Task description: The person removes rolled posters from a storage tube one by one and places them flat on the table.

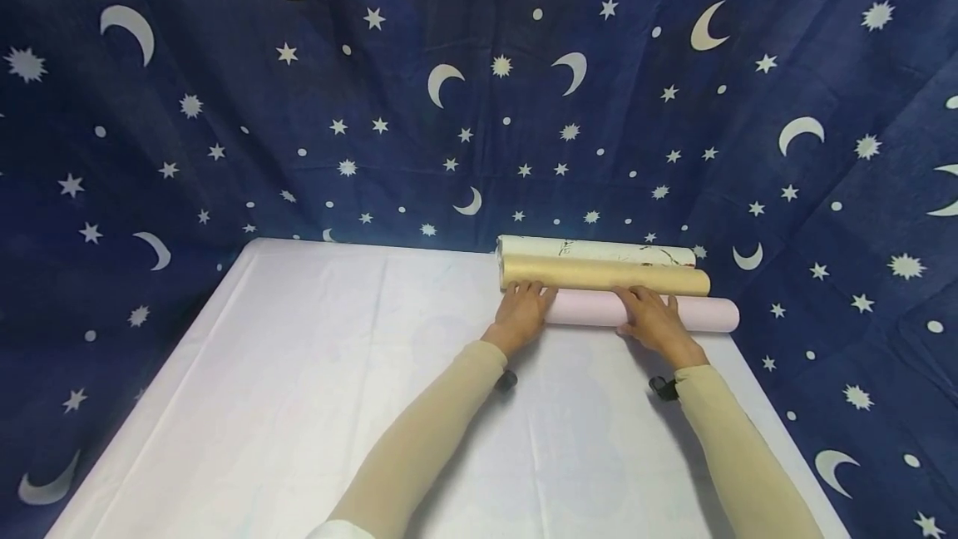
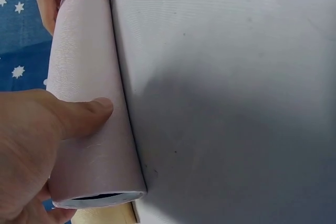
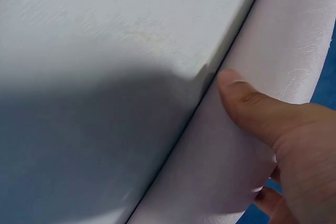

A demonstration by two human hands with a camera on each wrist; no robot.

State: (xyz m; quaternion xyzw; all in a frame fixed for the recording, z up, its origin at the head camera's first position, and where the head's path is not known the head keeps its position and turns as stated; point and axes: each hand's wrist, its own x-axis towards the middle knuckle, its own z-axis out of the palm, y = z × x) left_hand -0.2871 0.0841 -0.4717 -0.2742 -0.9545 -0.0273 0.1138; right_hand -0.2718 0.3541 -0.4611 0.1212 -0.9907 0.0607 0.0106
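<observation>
A pink, finely textured wallpaper roll (image 1: 584, 308) lies across the far right of the table. My left hand (image 1: 521, 316) grips it near its left end, thumb along the near side and fingers over the back. Farther right, my right hand (image 1: 654, 324) holds the same roll, thumb in front. The left wrist view shows the roll's hollow end (image 2: 100, 200) just past the left hand. Directly behind lies a gold wallpaper roll (image 1: 599, 274), and behind that a white one (image 1: 621, 252) with a dark branch pattern.
A white cloth covers the table (image 1: 322, 356). Dark blue fabric (image 1: 404, 90) with moons and stars hangs close behind the rolls and along both sides. The pink roll's right end reaches the table's right edge.
</observation>
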